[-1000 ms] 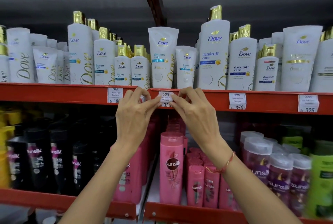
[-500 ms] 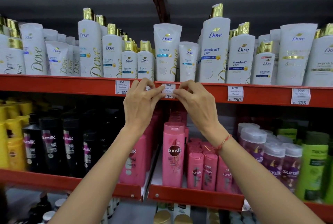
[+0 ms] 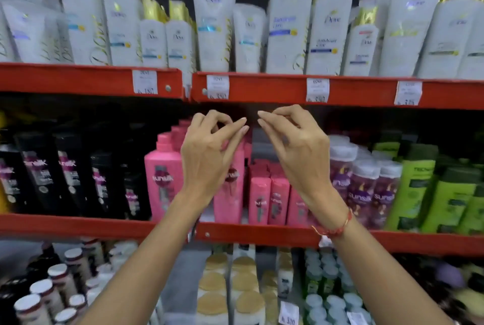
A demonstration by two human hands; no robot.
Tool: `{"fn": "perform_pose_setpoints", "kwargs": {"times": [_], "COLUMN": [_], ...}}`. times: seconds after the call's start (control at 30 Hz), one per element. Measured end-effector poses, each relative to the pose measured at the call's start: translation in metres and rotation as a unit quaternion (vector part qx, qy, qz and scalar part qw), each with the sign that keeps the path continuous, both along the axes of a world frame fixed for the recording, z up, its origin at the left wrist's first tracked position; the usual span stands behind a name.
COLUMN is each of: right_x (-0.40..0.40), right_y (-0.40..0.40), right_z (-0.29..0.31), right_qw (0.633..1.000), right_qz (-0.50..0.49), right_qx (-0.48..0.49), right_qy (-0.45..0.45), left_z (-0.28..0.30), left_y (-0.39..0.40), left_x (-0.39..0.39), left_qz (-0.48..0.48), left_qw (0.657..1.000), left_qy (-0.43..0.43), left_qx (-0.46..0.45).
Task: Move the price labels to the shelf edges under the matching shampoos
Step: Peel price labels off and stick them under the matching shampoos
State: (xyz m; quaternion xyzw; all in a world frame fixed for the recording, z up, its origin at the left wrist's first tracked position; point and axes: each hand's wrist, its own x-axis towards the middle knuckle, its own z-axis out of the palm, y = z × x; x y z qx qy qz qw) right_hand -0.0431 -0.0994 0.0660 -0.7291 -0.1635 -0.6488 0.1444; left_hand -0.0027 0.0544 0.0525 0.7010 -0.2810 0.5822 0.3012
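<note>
Both hands hang empty below the top shelf edge (image 3: pixel 262 90), my left hand (image 3: pixel 209 152) and right hand (image 3: pixel 296 146) loosely curled, fingertips apart; four price labels (image 3: pixel 218 87) sit on it under the white shampoos (image 3: pixel 213 23)

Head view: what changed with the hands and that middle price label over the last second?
Both hands let go: the left hand and right hand dropped below the red shelf edge, fingers apart and empty. The middle price label stays stuck on the edge; the other labels and Dove bottles are unchanged.
</note>
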Motion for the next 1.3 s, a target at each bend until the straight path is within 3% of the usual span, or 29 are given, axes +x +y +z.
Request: {"fn": "perform_pose_setpoints", "kwargs": {"times": [0.2,0.37,0.47,0.57,0.7,0.93,1.1,1.17,1.3], "right_x": [-0.02,-0.04,-0.05,-0.051,-0.036,-0.019,-0.018,-0.018,-0.025], "right_y": [-0.043,-0.084,-0.108,-0.121,-0.114,-0.094,-0.09,-0.092,-0.1], "right_z": [-0.073,-0.157,-0.211,-0.256,-0.299,-0.317,-0.313,-0.307,-0.273], "right_qw": [0.987,0.942,0.876,0.785,0.698,0.655,0.638,0.623,0.577], "right_qz": [-0.009,-0.006,-0.046,-0.058,-0.047,-0.055,-0.025,-0.004,0.135], "right_qx": [0.081,0.171,0.197,0.224,0.222,0.264,0.345,0.381,0.46], "right_qy": [0.142,0.288,0.438,0.575,0.679,0.706,0.688,0.683,0.661], "left_z": [-0.073,-0.166,-0.222,-0.254,-0.275,-0.277,-0.273,-0.27,-0.236], "left_y": [-0.05,-0.091,-0.103,-0.1,-0.097,-0.098,-0.101,-0.099,-0.085], "left_x": [-0.021,-0.044,-0.056,-0.058,-0.06,-0.064,-0.068,-0.069,-0.064], "left_qz": [-0.063,-0.093,-0.066,-0.012,0.058,0.144,0.143,0.139,0.119], "left_qw": [0.992,0.964,0.933,0.886,0.844,0.763,0.734,0.748,0.824], "left_qy": [0.089,0.178,0.235,0.293,0.304,0.341,0.359,0.358,0.345], "left_qx": [0.067,0.173,0.265,0.36,0.437,0.53,0.559,0.542,0.434]}}
